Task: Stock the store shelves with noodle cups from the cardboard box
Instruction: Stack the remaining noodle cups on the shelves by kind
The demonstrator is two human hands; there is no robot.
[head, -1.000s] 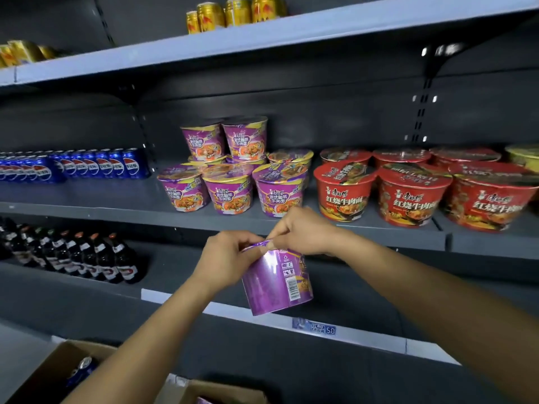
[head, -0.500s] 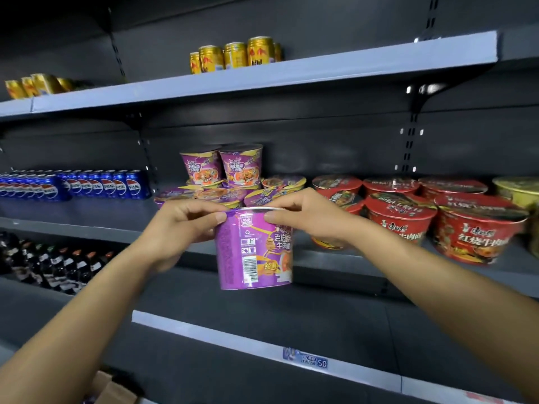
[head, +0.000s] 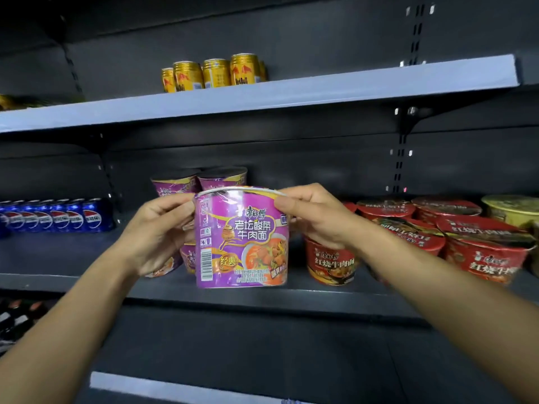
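Note:
A purple noodle cup (head: 242, 237) hangs upright in front of the middle shelf (head: 262, 293). My left hand (head: 157, 231) pinches its top rim on the left and my right hand (head: 315, 217) pinches the rim on the right. Behind it stand more purple noodle cups (head: 204, 179), partly hidden by the held cup and my left hand, with two stacked on top. The cardboard box is out of view.
Red noodle bowls (head: 332, 260) fill the middle shelf to the right, with a yellow bowl (head: 513, 208) at the far right. Blue Pepsi cans (head: 58, 217) line the shelf's left. Gold Red Bull cans (head: 215, 72) stand on the upper shelf (head: 291, 94). Dark bottles (head: 14, 319) show lower left.
Both hands have lifted the purple cup from below the shelf edge up to the level of the shelved cups, and it has turned label-forward. The view has tilted up; the box has left the frame.

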